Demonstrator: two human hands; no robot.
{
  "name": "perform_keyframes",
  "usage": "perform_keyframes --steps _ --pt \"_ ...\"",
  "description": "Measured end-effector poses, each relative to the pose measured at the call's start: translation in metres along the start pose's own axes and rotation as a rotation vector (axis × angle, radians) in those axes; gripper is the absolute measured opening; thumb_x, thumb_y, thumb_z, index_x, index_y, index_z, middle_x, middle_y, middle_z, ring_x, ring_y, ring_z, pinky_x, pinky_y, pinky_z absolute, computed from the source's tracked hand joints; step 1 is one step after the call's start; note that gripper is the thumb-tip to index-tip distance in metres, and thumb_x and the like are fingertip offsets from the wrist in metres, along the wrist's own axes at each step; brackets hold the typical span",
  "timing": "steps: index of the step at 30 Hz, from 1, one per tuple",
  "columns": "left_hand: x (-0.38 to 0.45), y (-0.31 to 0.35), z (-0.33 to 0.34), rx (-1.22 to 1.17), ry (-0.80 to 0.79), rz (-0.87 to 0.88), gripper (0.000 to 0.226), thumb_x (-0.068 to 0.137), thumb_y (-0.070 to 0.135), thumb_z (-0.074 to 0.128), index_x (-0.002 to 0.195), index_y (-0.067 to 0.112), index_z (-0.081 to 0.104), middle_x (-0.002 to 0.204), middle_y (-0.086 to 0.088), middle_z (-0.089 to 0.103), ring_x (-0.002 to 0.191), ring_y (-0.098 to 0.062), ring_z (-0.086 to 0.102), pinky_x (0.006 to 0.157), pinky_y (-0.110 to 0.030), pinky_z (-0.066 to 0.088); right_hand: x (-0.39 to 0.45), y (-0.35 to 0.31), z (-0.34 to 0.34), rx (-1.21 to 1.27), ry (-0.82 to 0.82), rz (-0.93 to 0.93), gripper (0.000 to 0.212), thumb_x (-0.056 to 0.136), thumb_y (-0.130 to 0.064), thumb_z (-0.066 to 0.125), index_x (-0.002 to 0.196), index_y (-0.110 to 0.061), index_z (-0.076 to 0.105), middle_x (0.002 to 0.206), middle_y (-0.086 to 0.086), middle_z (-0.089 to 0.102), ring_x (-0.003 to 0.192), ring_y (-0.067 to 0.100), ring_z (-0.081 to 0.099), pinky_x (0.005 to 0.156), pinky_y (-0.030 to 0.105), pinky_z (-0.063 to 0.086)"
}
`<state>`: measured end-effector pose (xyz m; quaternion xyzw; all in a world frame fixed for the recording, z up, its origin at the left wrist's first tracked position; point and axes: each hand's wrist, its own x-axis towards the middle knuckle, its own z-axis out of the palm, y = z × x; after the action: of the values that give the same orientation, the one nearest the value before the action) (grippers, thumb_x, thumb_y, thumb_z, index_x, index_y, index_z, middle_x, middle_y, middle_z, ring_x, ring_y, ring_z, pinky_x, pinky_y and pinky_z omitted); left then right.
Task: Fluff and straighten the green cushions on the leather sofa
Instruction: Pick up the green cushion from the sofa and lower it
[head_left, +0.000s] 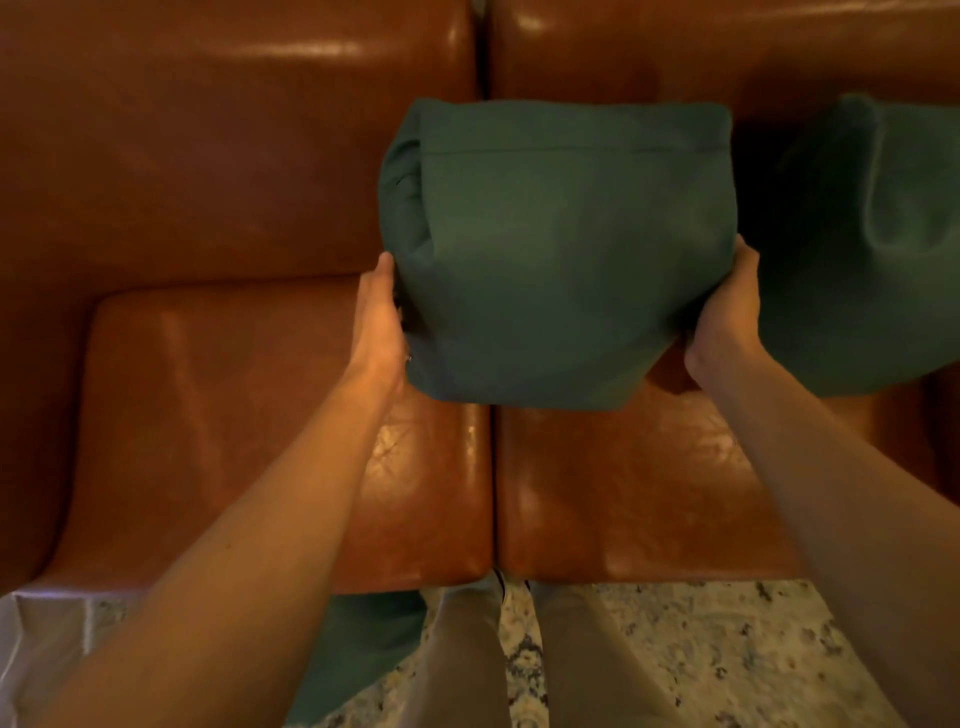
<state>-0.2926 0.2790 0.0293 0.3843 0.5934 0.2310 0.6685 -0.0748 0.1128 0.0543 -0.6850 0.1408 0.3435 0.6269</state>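
Green fabric bulges between the two hands: the left hand (378, 317) lies flat against the left side of the middle green cushion (550, 249), fingers straight and pressing, and the right hand (724, 312) presses the cushion's right side with its thumb up along the edge, while its fingers are hidden behind the fabric, so I cannot tell whether they curl. Squeezed this way, the cushion stands roughly upright over the gap between two seat pads, its seamed top edge toward the backrest of the brown leather sofa (218, 171); it looks nearly as tall as it is wide. A second green cushion (878, 244) leans against the backrest just to the right. Below the sofa's front edge lies speckled stone-patterned flooring (727, 649).
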Motion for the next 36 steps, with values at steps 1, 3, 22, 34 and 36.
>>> perform_keyframes --steps 1,3,22,34,36 --pt "0.003 0.003 0.006 -0.003 0.011 0.006 0.030 0.100 0.043 0.043 0.110 0.020 0.059 0.109 0.002 0.064 0.106 -0.015 0.060 0.091 -0.032 0.047 0.004 -0.004 0.000 -0.007 -0.011 -0.006 0.031 0.092 -0.053 0.044 0.087 -0.039 0.072 0.086 -0.019 0.074 0.093 0.005 0.064 0.073 0.027 0.047" --pt "0.008 0.006 0.014 -0.010 0.028 0.014 0.028 0.099 0.042 0.044 0.108 0.021 0.058 0.106 0.002 0.063 0.098 -0.013 0.059 0.085 -0.030 0.047 0.013 -0.010 0.000 -0.027 -0.035 -0.001 0.031 0.093 -0.051 0.043 0.088 -0.039 0.071 0.086 -0.019 0.073 0.093 0.003 0.063 0.073 0.025 0.046" --pt "0.003 -0.044 -0.015 0.138 0.197 0.002 0.034 0.103 0.040 0.036 0.120 0.022 0.059 0.125 0.003 0.062 0.115 -0.014 0.056 0.105 -0.040 0.039 0.023 0.034 -0.015 -0.201 -0.233 0.102 0.045 0.102 -0.051 0.032 0.141 -0.033 0.045 0.141 -0.011 0.052 0.132 0.010 0.045 0.114 0.043 0.034" --pt "-0.054 -0.095 -0.048 0.389 0.193 -0.061 0.013 0.095 0.024 0.054 0.089 0.023 0.065 0.080 0.002 0.063 0.075 -0.016 0.053 0.071 -0.034 0.044 -0.007 0.070 -0.038 -0.354 -0.126 0.156 0.041 0.104 -0.041 0.033 0.132 -0.017 0.049 0.135 0.008 0.054 0.125 0.026 0.052 0.100 0.042 0.041" --pt "-0.070 -0.107 -0.059 0.471 0.179 -0.091 0.017 0.094 0.017 0.053 0.101 0.015 0.069 0.099 -0.008 0.068 0.088 -0.021 0.060 0.086 -0.037 0.047 -0.025 0.088 -0.047 -0.439 -0.141 0.183 0.029 0.103 -0.034 0.039 0.121 -0.016 0.054 0.127 0.011 0.059 0.120 0.029 0.055 0.093 0.039 0.043"
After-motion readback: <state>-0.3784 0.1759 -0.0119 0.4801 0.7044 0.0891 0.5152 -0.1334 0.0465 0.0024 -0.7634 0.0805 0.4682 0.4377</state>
